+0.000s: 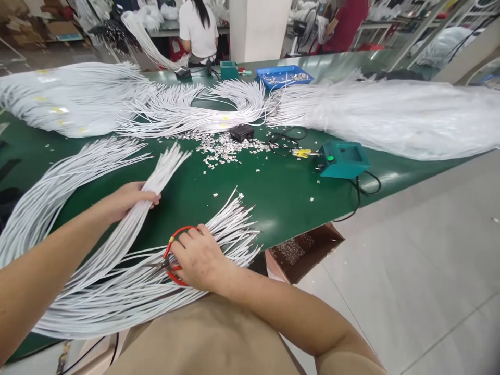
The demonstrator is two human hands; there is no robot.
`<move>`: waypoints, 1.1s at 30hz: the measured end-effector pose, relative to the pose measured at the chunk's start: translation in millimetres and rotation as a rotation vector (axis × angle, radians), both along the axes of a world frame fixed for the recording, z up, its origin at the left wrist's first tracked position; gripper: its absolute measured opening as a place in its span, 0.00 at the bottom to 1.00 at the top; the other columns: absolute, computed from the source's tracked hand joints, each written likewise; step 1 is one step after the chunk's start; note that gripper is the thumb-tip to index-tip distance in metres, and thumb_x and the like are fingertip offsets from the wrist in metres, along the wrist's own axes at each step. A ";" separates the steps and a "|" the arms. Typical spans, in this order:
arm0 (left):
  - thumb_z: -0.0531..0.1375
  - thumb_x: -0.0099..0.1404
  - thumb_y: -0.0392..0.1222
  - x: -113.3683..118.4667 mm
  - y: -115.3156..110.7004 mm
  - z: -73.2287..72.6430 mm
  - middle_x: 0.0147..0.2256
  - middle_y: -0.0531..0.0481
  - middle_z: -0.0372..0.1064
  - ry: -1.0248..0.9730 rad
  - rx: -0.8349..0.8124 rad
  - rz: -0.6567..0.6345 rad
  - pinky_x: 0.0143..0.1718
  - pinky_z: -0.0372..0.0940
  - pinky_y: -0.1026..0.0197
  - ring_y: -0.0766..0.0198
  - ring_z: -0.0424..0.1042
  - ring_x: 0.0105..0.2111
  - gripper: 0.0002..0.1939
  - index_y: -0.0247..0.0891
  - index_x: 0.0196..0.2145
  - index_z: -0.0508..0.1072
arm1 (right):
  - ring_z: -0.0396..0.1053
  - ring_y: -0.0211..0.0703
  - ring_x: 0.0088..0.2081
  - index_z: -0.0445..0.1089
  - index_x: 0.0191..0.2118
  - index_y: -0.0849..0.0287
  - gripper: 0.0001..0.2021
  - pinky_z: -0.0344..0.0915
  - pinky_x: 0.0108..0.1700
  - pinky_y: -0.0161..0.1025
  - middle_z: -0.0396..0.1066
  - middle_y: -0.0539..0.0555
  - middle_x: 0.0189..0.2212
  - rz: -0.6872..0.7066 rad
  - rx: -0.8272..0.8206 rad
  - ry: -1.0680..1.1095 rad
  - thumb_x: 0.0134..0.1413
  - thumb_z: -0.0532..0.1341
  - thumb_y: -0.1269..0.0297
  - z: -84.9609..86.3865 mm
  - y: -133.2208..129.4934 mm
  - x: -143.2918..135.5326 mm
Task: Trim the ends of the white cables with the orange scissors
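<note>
In left hand, gripping wires at nine o'clock; in right hand, gripping scissors at seven, risking nicks from blades nearing loose strands.

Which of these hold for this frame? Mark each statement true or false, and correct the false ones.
1. The right hand holds red-handled scissors. True.
2. The left hand is empty. False: it grips a bundle of white wires.
3. The blue tray holds small pieces. True.
4. The yellow clip lies inside that tray. False: it is beside the teal box.
</note>
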State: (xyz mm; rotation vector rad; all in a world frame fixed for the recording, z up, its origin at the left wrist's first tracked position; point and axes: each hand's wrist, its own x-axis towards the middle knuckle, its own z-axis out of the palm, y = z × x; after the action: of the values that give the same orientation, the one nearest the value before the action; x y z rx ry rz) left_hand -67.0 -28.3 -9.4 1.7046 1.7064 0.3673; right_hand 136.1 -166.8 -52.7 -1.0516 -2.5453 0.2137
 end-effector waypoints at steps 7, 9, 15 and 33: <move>0.63 0.57 0.37 12.3 7.8 44.2 0.23 0.54 0.67 -0.833 -0.383 0.210 0.25 0.63 0.71 0.73 0.65 0.24 0.12 0.34 0.40 0.74 | 0.68 0.49 0.40 0.68 0.40 0.62 0.18 0.61 0.43 0.46 0.73 0.57 0.37 0.043 -0.343 -0.006 0.57 0.57 0.49 27.8 -15.6 9.6; 0.66 0.53 0.35 28.4 18.4 50.4 0.24 0.54 0.69 -0.907 -0.372 0.199 0.26 0.67 0.70 0.72 0.67 0.24 0.15 0.35 0.40 0.75 | 0.69 0.48 0.38 0.69 0.40 0.62 0.18 0.61 0.41 0.44 0.74 0.58 0.36 0.103 -0.544 -0.006 0.56 0.57 0.49 45.6 -5.8 21.7; 0.71 0.43 0.32 66.8 41.1 50.7 0.28 0.47 0.75 -0.845 -0.403 0.101 0.27 0.72 0.68 0.66 0.73 0.26 0.14 0.33 0.31 0.79 | 0.66 0.35 0.27 0.73 0.28 0.60 0.15 0.60 0.32 0.34 0.72 0.50 0.25 -0.121 -0.919 0.522 0.49 0.65 0.51 81.7 76.1 86.7; 0.69 0.48 0.43 100.8 51.8 10.0 0.25 0.52 0.71 -0.737 -0.197 0.162 0.30 0.61 0.63 0.65 0.68 0.27 0.11 0.34 0.27 0.76 | 0.61 0.33 0.24 0.72 0.24 0.61 0.15 0.58 0.32 0.35 0.65 0.46 0.19 -0.377 -0.972 1.282 0.36 0.71 0.54 44.2 193.2 64.8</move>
State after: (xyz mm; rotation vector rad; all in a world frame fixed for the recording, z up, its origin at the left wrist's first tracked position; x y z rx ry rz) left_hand 33.9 23.5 0.7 1.0895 1.2703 0.7647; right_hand 201.0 26.4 -8.5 -1.0744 -0.9941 1.5135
